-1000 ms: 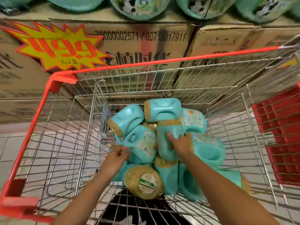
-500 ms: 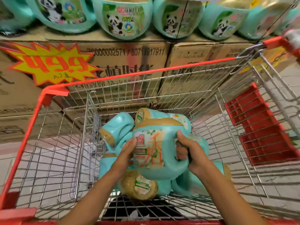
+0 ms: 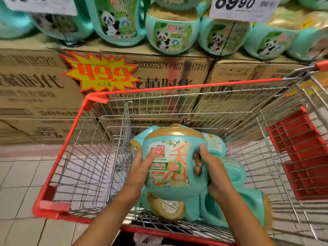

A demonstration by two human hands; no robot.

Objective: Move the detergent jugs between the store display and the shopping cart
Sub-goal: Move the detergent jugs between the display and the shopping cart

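A teal detergent jug [image 3: 174, 162] with a gold cap is held upright above the wire shopping cart [image 3: 177, 87]. My right hand [image 3: 215, 172] grips its handle, fingers curled through the opening. My left hand [image 3: 142, 167] presses flat against the jug's left side. Several more teal jugs [image 3: 232, 208] lie piled in the cart under it. On the store display, a row of panda-label jugs [image 3: 170, 32] stands on top of the cartons.
Stacked cardboard cartons [image 3: 35, 96] form the display base, just beyond the cart's far rim. A yellow starburst price sign [image 3: 101, 73] hangs on them, and white price cards [image 3: 243, 6] hang above. A red child-seat flap [image 3: 301, 153] is at the cart's right. Tiled floor [image 3: 23, 183] lies left.
I have taken one jug from the pile and lifted it upright with both hands. The view has tilted up, bringing the display jugs into sight.
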